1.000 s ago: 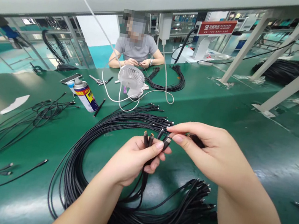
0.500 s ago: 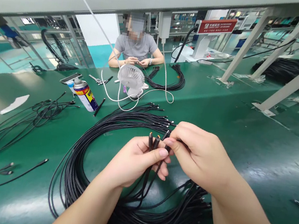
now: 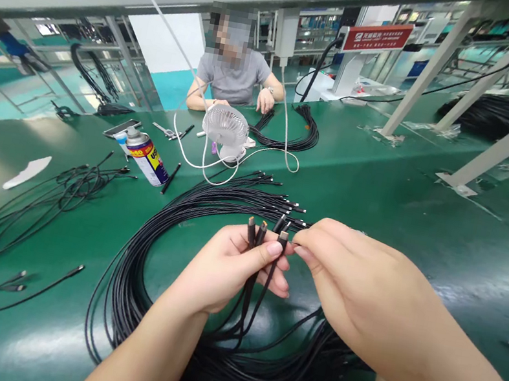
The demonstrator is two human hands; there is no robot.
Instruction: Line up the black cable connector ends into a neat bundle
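Note:
My left hand [image 3: 235,269] is closed around several black USB cables [image 3: 260,296], just behind their plugs. The plugs point upward, and some show orange-coloured tips. My left thumb presses on the nearest cable plug [image 3: 282,240], which has a pale metal end. Close to its right side, my right hand [image 3: 344,265] is pinched, thumb against fingers. A small dark bit shows at those fingertips, too little to name. Below and behind both hands, a large looped bundle of black cables [image 3: 131,261] lies on the green table [image 3: 403,243].
Loose cables [image 3: 6,225] lie at the left, near a white scrap [image 3: 27,172]. A spray can [image 3: 148,158], a black pen [image 3: 170,178] and a small white fan [image 3: 226,129] stand or lie farther back. A co-worker [image 3: 235,75] sits opposite. Metal posts [image 3: 493,150] rise at the right.
My right hand has shifted slightly right, off the nearest plug, whose metal end now shows. My left hand keeps its hold. The co-worker's hands have moved apart.

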